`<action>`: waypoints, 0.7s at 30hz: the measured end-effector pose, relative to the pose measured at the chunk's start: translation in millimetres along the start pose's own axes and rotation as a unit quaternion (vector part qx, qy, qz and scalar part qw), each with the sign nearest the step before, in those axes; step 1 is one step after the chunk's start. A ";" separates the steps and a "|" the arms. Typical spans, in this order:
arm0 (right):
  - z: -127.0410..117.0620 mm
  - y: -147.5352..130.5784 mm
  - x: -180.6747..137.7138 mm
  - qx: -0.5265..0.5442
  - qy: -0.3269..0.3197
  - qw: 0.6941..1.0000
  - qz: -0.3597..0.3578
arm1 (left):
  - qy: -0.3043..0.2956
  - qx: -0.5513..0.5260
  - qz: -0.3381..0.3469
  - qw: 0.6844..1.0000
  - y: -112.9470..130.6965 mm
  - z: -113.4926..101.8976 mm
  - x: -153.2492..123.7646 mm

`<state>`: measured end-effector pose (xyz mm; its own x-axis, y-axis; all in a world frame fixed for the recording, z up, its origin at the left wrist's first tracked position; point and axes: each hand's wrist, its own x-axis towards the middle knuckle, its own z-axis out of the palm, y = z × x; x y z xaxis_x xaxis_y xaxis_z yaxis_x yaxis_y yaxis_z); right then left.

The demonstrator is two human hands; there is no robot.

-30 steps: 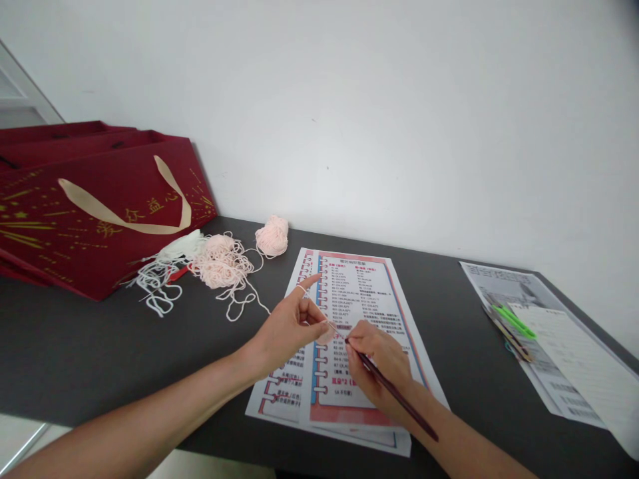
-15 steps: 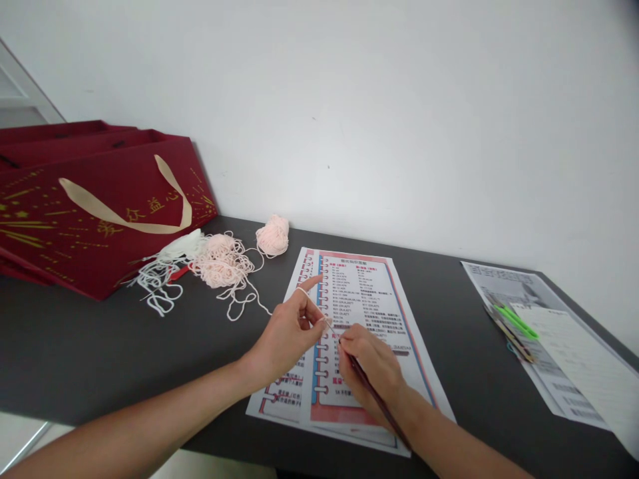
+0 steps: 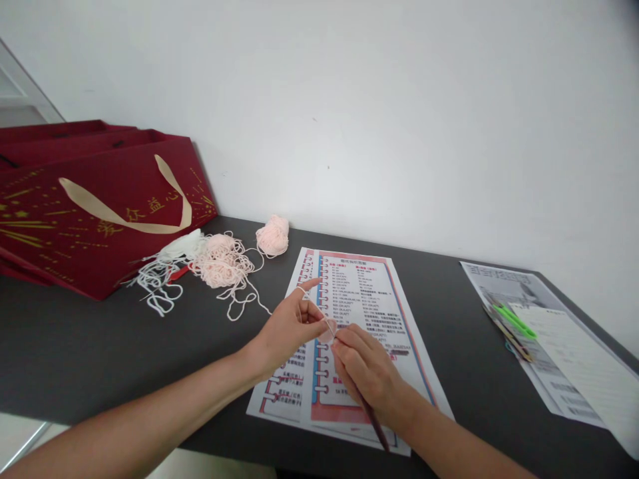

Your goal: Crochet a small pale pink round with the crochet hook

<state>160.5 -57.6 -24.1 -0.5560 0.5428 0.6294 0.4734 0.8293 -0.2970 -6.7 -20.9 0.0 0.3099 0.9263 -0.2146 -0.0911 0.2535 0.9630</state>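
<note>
My left hand (image 3: pixel 291 330) pinches a small pale pink crochet piece (image 3: pixel 327 332) between thumb and fingers, its index finger stretched out with yarn running over it. In my right hand (image 3: pixel 368 368) is a crochet hook with a dark reddish-brown handle (image 3: pixel 375 426), its tip at the crochet piece. Both hands are close together above printed pattern sheets (image 3: pixel 419 372). A strand leads from my left hand back to a loose tangle of pale pink yarn (image 3: pixel 219 263). The hook's very tip is too small to make out.
A pink yarn ball (image 3: pixel 273 236) lies near the wall. White yarn (image 3: pixel 167 266) sits by dark red gift bags (image 3: pixel 94 206) at the left. On the right, papers (image 3: pixel 569 359) carry a bright green tool (image 3: pixel 516 321) and other slim tools. The dark table (image 3: pixel 150 359) meets a white wall.
My right hand has moved slightly left and turned, bringing the hook's handle end to the left and steeper. More of the pink crochet piece shows between the hands.
</note>
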 end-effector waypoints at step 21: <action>-6.9 5.7 0.2 -0.061 -0.002 0.997 -0.049 | -0.087 -0.203 -0.161 0.962 1.1 -11.5 -0.3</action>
<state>167.8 -53.6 -20.7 -0.6067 0.4600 0.6483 0.4956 0.8565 -0.1440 -17.8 -17.7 -0.8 0.5336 0.7302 -0.4266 -0.3148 0.6397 0.7012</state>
